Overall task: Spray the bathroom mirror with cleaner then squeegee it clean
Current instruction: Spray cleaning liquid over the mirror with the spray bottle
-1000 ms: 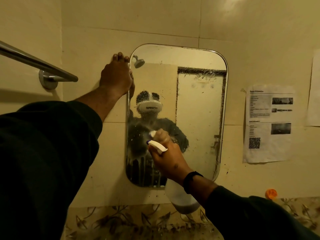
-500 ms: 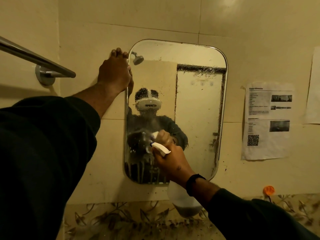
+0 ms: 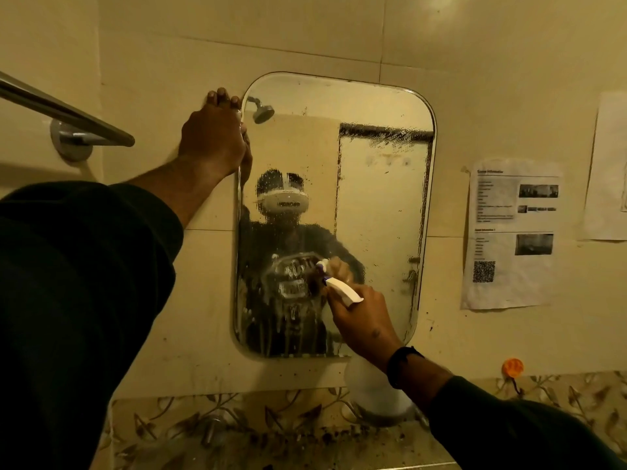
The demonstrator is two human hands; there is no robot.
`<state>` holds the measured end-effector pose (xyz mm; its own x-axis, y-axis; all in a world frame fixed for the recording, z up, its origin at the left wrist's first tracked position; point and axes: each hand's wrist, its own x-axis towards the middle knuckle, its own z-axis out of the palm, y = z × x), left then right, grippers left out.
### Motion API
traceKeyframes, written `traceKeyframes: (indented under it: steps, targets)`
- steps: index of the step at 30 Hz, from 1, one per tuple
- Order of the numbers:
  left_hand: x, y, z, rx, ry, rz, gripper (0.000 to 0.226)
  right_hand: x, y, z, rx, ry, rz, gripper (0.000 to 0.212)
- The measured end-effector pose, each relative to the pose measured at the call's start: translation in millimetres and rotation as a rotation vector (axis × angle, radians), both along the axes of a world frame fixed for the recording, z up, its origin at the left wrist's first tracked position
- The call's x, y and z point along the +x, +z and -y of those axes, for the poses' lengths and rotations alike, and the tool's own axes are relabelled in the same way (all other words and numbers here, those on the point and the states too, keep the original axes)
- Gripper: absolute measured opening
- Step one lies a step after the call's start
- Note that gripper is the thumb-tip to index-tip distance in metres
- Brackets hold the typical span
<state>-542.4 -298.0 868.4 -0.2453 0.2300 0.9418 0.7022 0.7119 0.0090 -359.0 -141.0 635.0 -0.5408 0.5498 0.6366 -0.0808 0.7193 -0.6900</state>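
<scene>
A rounded rectangular mirror (image 3: pixel 380 205) hangs on the tiled wall, speckled with droplets and streaked with runs of cleaner in its lower left. My left hand (image 3: pixel 213 137) grips the mirror's upper left edge, fingers curled over the rim. My right hand (image 3: pixel 363 320) holds a white spray bottle (image 3: pixel 376 388) by its neck, and the nozzle (image 3: pixel 341 290) points at the lower middle of the glass, close to it. A fresh foamy patch of spray sits just left of the nozzle. No squeegee is in view.
A metal towel bar (image 3: pixel 68 113) sticks out from the wall at the left. Printed paper sheets (image 3: pixel 512 232) are taped to the wall on the right. An orange hook (image 3: pixel 513 366) sits at the lower right, above a patterned tile border (image 3: pixel 237 415).
My right hand with the bottle has shifted slightly right and down along the glass, and a fresh foamy patch has appeared on the lower mirror. My left hand has stayed on the edge.
</scene>
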Motion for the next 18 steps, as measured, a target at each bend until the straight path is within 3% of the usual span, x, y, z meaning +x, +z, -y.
traceKeyframes:
  steps: [18]
  targets:
    - [-2, 0, -1, -0.018, 0.022, -0.038, 0.031, 27, -10, -25, -0.013, -0.105, -0.099, 0.021]
